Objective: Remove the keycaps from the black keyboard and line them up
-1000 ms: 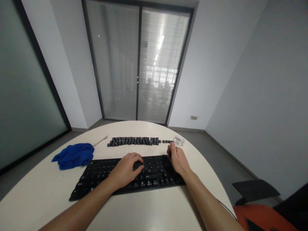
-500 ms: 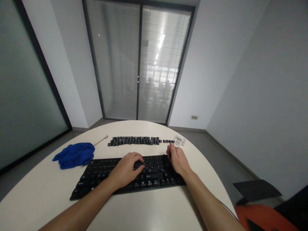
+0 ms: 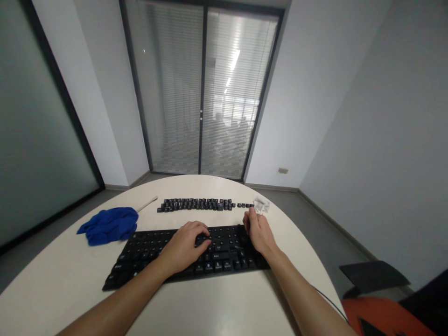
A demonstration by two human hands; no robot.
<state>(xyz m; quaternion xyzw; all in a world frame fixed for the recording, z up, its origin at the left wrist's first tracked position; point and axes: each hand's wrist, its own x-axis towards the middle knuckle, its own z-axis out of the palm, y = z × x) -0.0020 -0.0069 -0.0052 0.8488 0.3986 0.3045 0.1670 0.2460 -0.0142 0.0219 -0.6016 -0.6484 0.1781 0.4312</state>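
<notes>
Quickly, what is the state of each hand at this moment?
Left hand: open over the keyboard, nothing visible in its grip.
Right hand: curled above the keyboard's right end; whether it holds something cannot be told.

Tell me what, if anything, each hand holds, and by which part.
The left hand grips nothing visible; it lies over the keyboard, thumb and forefinger apart. The right hand is curled; whether it holds anything cannot be told.
</notes>
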